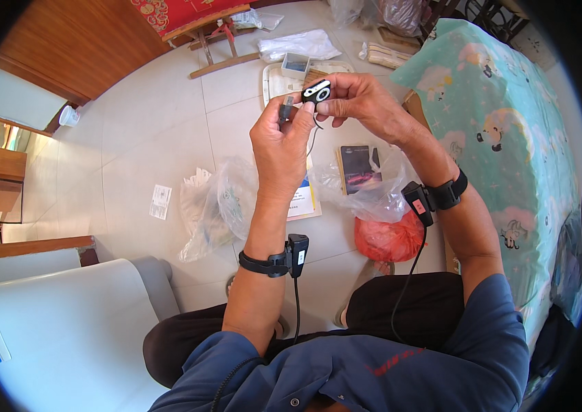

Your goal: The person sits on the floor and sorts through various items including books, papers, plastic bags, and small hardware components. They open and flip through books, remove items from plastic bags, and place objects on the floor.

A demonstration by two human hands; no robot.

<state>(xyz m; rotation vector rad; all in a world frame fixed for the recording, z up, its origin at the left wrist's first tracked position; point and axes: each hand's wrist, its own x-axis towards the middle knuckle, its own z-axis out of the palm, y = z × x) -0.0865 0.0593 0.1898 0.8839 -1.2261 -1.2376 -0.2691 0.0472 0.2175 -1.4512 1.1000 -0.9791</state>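
A small black and white clip-style media player [316, 92], with a round control ring on its face, is held up in front of me. My right hand [365, 100] grips it from the right between thumb and fingers. My left hand [283, 136] holds a black USB plug [286, 109] against its fingers, metal end up, while its thumb tip touches the player's lower edge. A thin black cable [313, 140] hangs down behind my left hand; whether it enters the player is hidden.
On the tiled floor below lie clear plastic bags [229, 198], a dark box [360, 170], papers [301, 201] and a red plastic bag [388, 237]. A white tray [273, 85] with a small box [296, 66] sits beyond. A cloth-covered table [497, 139] stands at right.
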